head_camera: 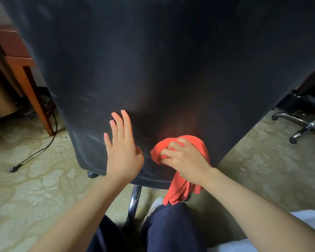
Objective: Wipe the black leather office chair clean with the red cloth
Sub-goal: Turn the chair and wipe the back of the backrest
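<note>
The back of the black leather office chair [162,70] fills most of the head view, narrowing toward its lower edge. My left hand [123,151] lies flat and open against the lower back of the chair, fingers spread upward. Just to its right, my right hand [184,157] is bunched around the red cloth [182,188] and presses it onto the leather near the bottom edge. Loose folds of the cloth hang below my wrist. A chrome leg of the chair base [135,200] shows under the backrest.
A wooden desk leg [33,91] stands at the left, with a black cable and plug [15,168] on the patterned carpet. A second chair's chrome wheeled base [305,126] is at the right. My dark trouser knees [171,226] are low in view.
</note>
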A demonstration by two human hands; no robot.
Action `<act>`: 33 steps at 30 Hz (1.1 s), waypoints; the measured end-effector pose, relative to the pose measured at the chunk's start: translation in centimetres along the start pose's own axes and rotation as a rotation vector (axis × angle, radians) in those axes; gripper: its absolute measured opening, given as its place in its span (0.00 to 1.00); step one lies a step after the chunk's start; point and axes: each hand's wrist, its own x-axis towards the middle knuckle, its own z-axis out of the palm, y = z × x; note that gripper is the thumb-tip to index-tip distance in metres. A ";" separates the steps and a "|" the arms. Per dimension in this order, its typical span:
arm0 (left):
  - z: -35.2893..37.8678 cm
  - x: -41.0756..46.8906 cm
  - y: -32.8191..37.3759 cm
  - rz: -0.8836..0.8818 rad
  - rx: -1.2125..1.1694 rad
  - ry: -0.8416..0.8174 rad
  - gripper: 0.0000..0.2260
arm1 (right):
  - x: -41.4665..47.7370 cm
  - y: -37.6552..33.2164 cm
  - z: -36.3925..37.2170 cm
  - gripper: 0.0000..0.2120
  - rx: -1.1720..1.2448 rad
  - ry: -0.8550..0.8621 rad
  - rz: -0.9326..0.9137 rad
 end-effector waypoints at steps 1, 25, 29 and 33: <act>0.0 -0.3 0.1 0.017 -0.002 -0.006 0.41 | -0.5 0.2 0.1 0.23 0.006 -0.056 -0.015; -1.3 -0.6 -2.2 -0.093 -0.082 0.138 0.45 | 10.8 3.2 -9.2 0.20 0.077 0.638 0.187; -1.0 -0.1 -2.0 -0.100 -0.081 0.156 0.45 | 10.1 2.3 -6.5 0.21 0.089 0.550 0.129; -0.9 0.2 -2.2 -0.109 -0.043 0.138 0.45 | 8.6 1.2 -4.1 0.20 0.085 0.426 0.059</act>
